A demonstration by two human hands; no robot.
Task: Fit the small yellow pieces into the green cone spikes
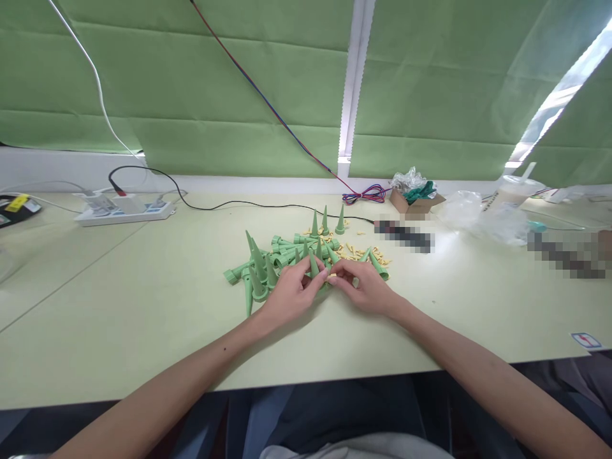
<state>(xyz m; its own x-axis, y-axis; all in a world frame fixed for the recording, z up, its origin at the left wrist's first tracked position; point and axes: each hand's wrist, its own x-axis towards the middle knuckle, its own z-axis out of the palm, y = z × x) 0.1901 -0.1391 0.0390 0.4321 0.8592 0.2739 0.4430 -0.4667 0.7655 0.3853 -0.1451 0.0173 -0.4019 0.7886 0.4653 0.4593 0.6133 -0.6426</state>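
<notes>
My left hand is closed around a green plastic cone, its pointed end sticking up between thumb and fingers. Close against it, my right hand pinches a small yellow piece at the cone's side. Whether the piece sits in the cone I cannot tell. Around my left hand lie several more green cones, some upright on their round bases and others on their sides. Beyond my right hand is a scatter of small yellow pieces, with a couple of green cones lying beside it.
A white power strip with plugs stands at the back left, and a black cable runs along the back. At the back right are a cardboard box, a plastic bag and a cup with a straw. The table has a seam at left.
</notes>
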